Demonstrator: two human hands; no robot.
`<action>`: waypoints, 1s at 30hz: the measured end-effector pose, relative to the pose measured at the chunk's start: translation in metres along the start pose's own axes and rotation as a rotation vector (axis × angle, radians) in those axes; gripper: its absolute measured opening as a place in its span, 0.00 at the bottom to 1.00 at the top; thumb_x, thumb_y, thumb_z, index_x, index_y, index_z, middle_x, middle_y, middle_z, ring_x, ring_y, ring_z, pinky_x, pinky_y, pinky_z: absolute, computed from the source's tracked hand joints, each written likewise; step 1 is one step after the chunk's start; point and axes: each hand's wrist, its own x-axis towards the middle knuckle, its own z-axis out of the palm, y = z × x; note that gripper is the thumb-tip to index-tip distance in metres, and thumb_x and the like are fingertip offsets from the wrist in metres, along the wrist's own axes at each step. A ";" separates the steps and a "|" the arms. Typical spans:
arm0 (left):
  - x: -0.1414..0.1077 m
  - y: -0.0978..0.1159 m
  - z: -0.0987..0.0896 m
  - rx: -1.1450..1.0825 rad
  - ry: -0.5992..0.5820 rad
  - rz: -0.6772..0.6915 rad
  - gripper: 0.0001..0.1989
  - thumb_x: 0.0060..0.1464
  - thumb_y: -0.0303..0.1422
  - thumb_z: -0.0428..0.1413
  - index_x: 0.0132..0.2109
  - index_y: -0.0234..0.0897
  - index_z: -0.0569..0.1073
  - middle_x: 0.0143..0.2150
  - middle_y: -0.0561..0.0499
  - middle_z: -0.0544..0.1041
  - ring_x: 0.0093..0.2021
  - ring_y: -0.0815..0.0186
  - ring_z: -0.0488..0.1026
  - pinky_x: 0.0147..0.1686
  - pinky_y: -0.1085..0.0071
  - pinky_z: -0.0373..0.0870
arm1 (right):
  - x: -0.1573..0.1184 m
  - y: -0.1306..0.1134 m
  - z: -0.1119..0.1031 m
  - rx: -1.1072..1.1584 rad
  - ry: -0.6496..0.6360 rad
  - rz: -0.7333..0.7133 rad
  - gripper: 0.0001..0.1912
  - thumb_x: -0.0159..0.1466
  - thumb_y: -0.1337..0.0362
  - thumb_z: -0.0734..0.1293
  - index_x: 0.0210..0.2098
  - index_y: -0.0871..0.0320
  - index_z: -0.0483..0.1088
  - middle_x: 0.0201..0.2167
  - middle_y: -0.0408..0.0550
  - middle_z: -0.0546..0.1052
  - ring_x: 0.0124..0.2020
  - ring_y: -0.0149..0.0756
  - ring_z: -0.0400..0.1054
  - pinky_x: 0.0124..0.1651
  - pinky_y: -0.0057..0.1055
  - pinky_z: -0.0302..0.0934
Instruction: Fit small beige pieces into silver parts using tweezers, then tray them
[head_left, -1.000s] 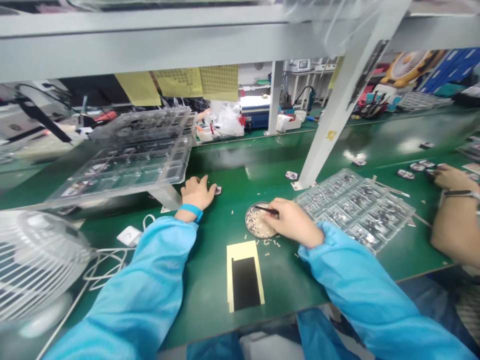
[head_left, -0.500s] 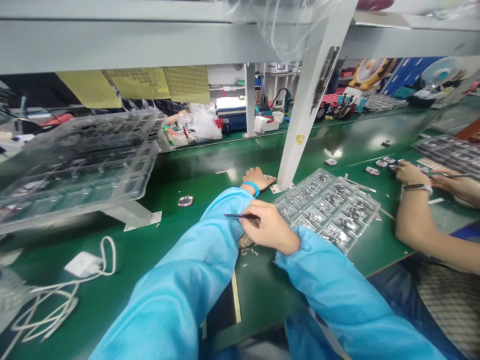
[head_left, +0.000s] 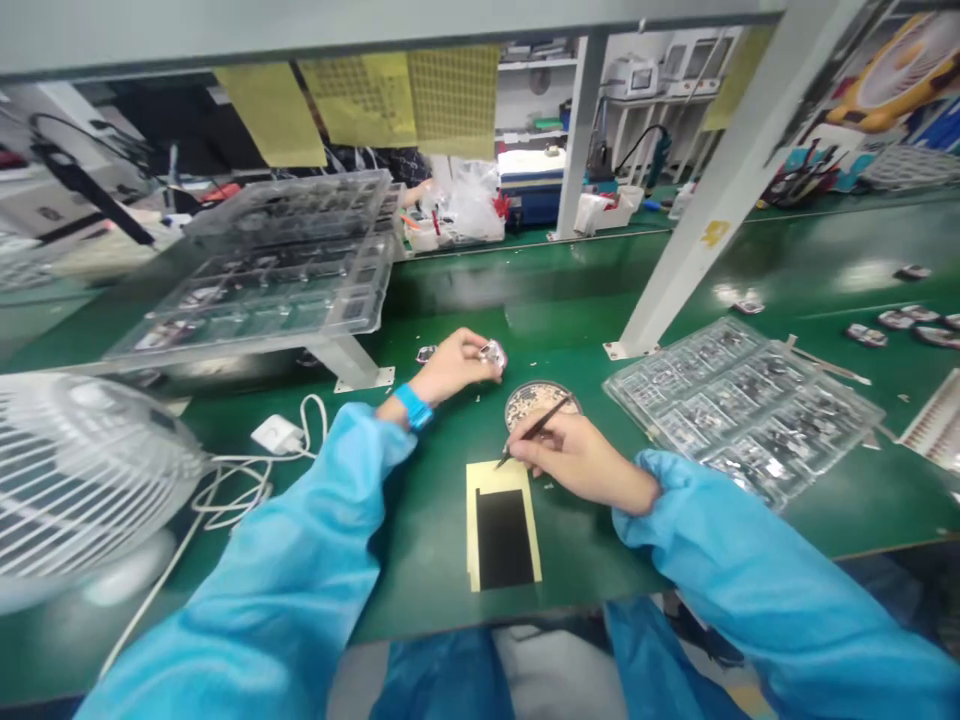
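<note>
My left hand (head_left: 459, 366) is closed round a small pinkish-edged part (head_left: 492, 353), held just above the green bench. Dark tweezers (head_left: 541, 422) are gripped in my right hand (head_left: 562, 452), their tips pointing down at the upper edge of a yellow sheet (head_left: 489, 478). A black rectangle (head_left: 507, 540) lies on that sheet. Beyond my right hand stands a round dish (head_left: 534, 396) of tiny pale pieces, partly hidden by the hand. Another small part (head_left: 426, 354) lies left of my left hand.
A clear compartment tray (head_left: 742, 410) lies to the right, beside a white post (head_left: 697, 210). Stacked clear trays (head_left: 300, 270) rest on a shelf at left. A white fan (head_left: 82, 480) and cabled adapter (head_left: 277, 434) are nearer. More parts (head_left: 866, 335) lie far right.
The view has swung, bringing the fan in and the other person's hands out of sight. My left hand has come back from beside the post with a part; my arms no longer cross.
</note>
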 end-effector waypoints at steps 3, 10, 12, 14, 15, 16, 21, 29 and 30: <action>-0.065 -0.015 -0.017 -0.435 -0.140 -0.092 0.29 0.42 0.29 0.67 0.51 0.35 0.65 0.37 0.48 0.80 0.32 0.65 0.78 0.33 0.69 0.74 | -0.004 0.010 0.021 0.023 -0.044 0.035 0.11 0.63 0.56 0.70 0.37 0.58 0.75 0.33 0.46 0.77 0.32 0.33 0.72 0.34 0.28 0.68; -0.127 -0.020 -0.014 -0.555 -0.311 -0.150 0.19 0.51 0.34 0.65 0.47 0.35 0.69 0.33 0.50 0.77 0.31 0.66 0.77 0.32 0.69 0.77 | -0.007 0.023 0.035 -0.125 0.030 0.035 0.09 0.65 0.58 0.69 0.39 0.58 0.74 0.34 0.46 0.77 0.34 0.33 0.74 0.38 0.28 0.69; -0.130 -0.019 -0.008 -0.505 -0.294 -0.169 0.16 0.53 0.36 0.64 0.44 0.35 0.68 0.31 0.51 0.76 0.30 0.66 0.76 0.27 0.71 0.76 | -0.007 0.025 0.034 -0.129 0.023 0.040 0.09 0.65 0.58 0.69 0.39 0.58 0.74 0.33 0.45 0.77 0.33 0.33 0.73 0.37 0.28 0.69; -0.134 -0.019 -0.003 -0.410 -0.277 -0.166 0.14 0.54 0.37 0.62 0.43 0.36 0.68 0.31 0.51 0.76 0.30 0.66 0.76 0.26 0.72 0.75 | -0.006 0.026 0.034 -0.129 0.017 0.047 0.10 0.65 0.57 0.69 0.39 0.58 0.73 0.33 0.45 0.77 0.32 0.32 0.73 0.35 0.27 0.69; -0.135 -0.020 -0.001 -0.347 -0.276 -0.151 0.13 0.56 0.37 0.61 0.43 0.36 0.68 0.32 0.51 0.76 0.29 0.67 0.76 0.26 0.72 0.75 | -0.006 0.027 0.034 -0.132 0.015 0.045 0.10 0.65 0.57 0.69 0.39 0.58 0.73 0.33 0.45 0.77 0.32 0.32 0.73 0.35 0.27 0.68; -0.137 -0.021 0.000 -0.282 -0.277 -0.130 0.12 0.57 0.37 0.60 0.43 0.36 0.69 0.33 0.51 0.77 0.29 0.67 0.76 0.26 0.72 0.75 | -0.006 0.027 0.034 -0.138 0.014 0.040 0.09 0.65 0.57 0.69 0.39 0.58 0.73 0.33 0.45 0.77 0.32 0.32 0.73 0.35 0.27 0.68; -0.140 -0.025 0.000 -0.114 -0.284 -0.099 0.09 0.60 0.35 0.55 0.46 0.39 0.69 0.33 0.52 0.79 0.26 0.68 0.76 0.25 0.75 0.72 | -0.008 0.026 0.031 -0.091 0.025 0.021 0.07 0.65 0.60 0.69 0.37 0.57 0.72 0.32 0.45 0.76 0.32 0.33 0.75 0.36 0.29 0.70; -0.140 -0.025 0.002 -0.138 -0.237 -0.141 0.08 0.58 0.34 0.56 0.45 0.38 0.70 0.31 0.52 0.78 0.25 0.68 0.76 0.24 0.75 0.71 | -0.004 0.016 0.023 -0.243 0.127 -0.362 0.04 0.64 0.68 0.70 0.39 0.56 0.75 0.37 0.48 0.80 0.41 0.38 0.76 0.47 0.36 0.71; -0.140 -0.025 0.002 -0.147 -0.236 -0.151 0.08 0.58 0.34 0.56 0.45 0.38 0.69 0.31 0.52 0.78 0.24 0.68 0.76 0.24 0.75 0.71 | -0.003 0.016 0.023 -0.276 0.118 -0.395 0.05 0.63 0.69 0.71 0.39 0.56 0.75 0.38 0.48 0.80 0.42 0.38 0.76 0.48 0.37 0.71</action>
